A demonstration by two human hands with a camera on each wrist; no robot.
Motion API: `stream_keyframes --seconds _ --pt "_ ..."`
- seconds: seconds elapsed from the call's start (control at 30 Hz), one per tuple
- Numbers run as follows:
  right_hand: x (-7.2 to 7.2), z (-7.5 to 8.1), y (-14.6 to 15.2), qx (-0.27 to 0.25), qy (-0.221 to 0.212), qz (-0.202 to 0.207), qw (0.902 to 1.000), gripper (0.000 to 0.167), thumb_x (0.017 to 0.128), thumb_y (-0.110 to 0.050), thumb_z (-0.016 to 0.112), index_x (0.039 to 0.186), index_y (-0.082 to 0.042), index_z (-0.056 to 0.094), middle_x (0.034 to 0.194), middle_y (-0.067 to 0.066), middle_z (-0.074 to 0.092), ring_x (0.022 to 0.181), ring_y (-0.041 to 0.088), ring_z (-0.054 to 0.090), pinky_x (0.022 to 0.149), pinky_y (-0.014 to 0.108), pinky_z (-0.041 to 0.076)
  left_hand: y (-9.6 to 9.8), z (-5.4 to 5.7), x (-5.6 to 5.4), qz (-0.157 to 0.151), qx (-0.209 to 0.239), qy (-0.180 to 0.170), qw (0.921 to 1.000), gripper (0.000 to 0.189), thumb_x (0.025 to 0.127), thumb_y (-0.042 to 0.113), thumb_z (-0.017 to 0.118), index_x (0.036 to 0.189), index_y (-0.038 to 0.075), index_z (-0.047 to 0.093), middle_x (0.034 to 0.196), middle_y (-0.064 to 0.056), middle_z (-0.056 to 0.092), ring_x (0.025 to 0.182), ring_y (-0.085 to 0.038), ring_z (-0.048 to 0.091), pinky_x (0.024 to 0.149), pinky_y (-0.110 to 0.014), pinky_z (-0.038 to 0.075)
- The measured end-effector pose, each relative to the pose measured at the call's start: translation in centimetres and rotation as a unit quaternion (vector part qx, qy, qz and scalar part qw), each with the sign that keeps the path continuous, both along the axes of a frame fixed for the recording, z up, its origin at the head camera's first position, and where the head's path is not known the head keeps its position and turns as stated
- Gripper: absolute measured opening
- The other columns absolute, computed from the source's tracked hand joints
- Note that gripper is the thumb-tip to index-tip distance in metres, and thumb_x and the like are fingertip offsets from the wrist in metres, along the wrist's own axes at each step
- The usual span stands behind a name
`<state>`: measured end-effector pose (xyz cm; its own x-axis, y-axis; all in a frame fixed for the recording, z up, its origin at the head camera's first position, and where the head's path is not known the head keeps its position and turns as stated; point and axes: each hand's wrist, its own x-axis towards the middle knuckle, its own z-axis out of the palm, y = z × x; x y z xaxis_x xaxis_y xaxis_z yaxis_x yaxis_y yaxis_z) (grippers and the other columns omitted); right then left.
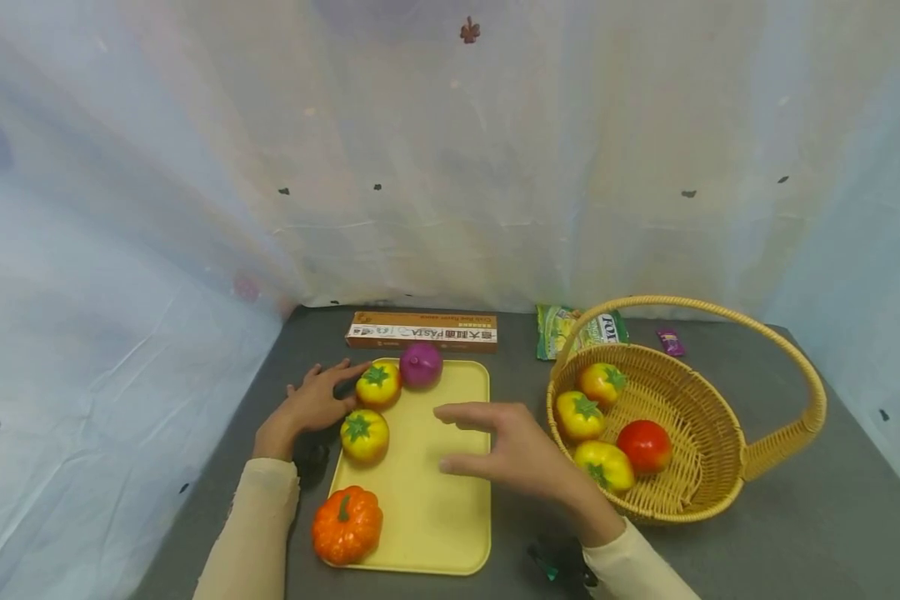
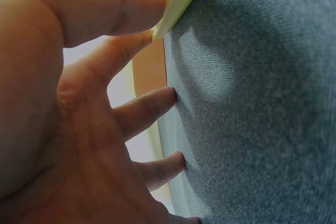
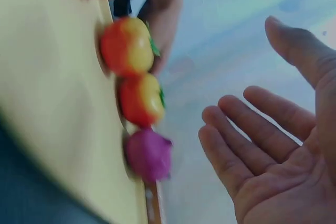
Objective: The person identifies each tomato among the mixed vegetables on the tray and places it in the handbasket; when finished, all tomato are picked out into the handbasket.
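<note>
A yellow tray (image 1: 435,508) bears an orange toy pumpkin (image 1: 347,525) at its near left corner. Up its left side sit two yellow-red toy fruits, a nearer one (image 1: 364,437) and a farther one (image 1: 378,384), with green leaf tops. A purple onion-like vegetable (image 1: 421,365) is at the far edge. My left hand (image 1: 317,403) is at the tray's left edge; its thumb and index fingertips touch the rim (image 2: 184,3), and the other fingertips reach the dark table cloth. Over the tray's right half hovers my right hand (image 1: 506,450), thumb and fingers apart, holding nothing.
Right of the tray stands a wicker basket (image 1: 708,400) with a high handle, holding several toy vegetables, including a red tomato (image 1: 645,446). Behind are a pasta box (image 1: 420,331), a green packet (image 1: 562,329) and a small purple packet (image 1: 671,342). A pale curtain (image 1: 450,167) encloses the table.
</note>
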<state>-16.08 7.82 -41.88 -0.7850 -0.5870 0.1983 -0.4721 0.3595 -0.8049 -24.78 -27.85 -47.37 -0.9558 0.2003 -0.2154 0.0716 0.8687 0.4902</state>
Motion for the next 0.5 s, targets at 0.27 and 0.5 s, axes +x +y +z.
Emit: stream_keyframes --seconds 0.27,0.5 --pt "-2.2 -1.9 -5.8 0.012 -0.052 0.028 0.9982 0.064 0.096 -0.045 0.085 0.151 -0.015 0.069 0.15 0.002 0.071 0.133 0.031 0.072 0.113 0.041 0.057 0.0 0.0 0.1 -0.002 0.002 0.0 1.0 0.066 0.107 0.034 0.067 0.169 0.03 0.045 0.18 -0.022 0.026 0.162 -0.068 0.005 0.112 -0.097 -0.003" --pt "-3.3 -3.0 -9.8 0.072 -0.034 0.001 0.9969 0.066 0.092 -0.042 0.09 0.148 -0.015 0.071 0.145 0.0 0.074 0.128 0.026 0.074 0.106 0.036 0.061 -0.2 -0.2 0.0 -0.003 0.005 0.003 1.0 0.066 0.106 0.03 0.066 0.169 0.03 0.046 0.18 -0.022 0.026 0.161 -0.069 0.006 0.11 -0.099 -0.003"
